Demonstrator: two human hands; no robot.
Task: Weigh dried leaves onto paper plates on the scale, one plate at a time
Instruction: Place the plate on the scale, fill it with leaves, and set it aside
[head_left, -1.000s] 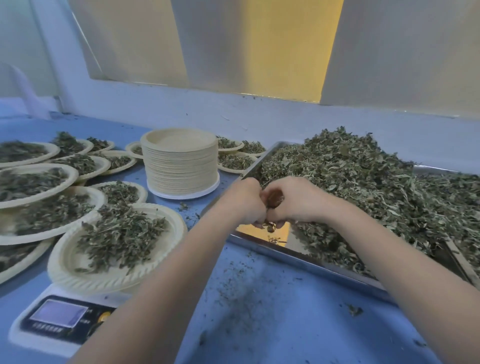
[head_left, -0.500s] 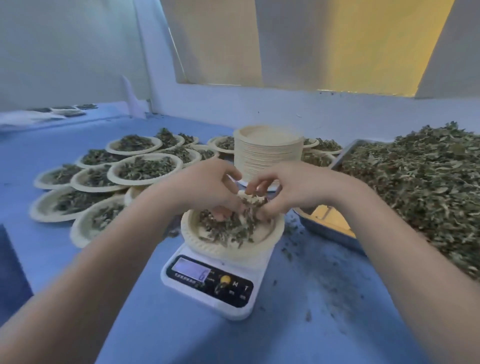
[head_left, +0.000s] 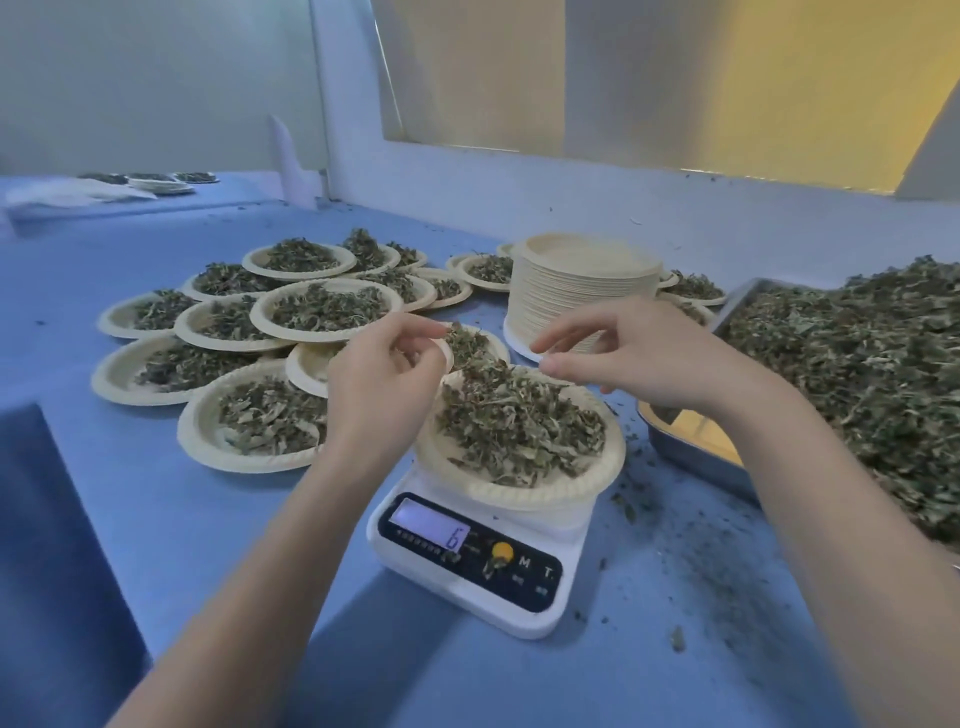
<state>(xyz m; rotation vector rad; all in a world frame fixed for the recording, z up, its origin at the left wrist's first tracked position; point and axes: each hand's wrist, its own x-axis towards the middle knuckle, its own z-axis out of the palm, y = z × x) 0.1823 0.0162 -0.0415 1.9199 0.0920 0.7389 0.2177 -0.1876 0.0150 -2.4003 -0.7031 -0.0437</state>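
Both hands hover over the loaded paper plate on the scale: the left hand has loosely curled fingers near the plate's far-left rim, and whether it pinches a few leaves I cannot tell; the right hand is spread and relaxed above the far-right rim, holding nothing. Dried leaves lie heaped on the plate, which overhangs the scale's platform, and the display shows a digit I cannot read with certainty. Filled plates crowd the table just left, a stack of empty plates stands behind, and the metal tray of loose leaves sits to the right. Likely risks: a finger brushing the rim would skew the reading, or nudge the overhanging plate and spill leaves.
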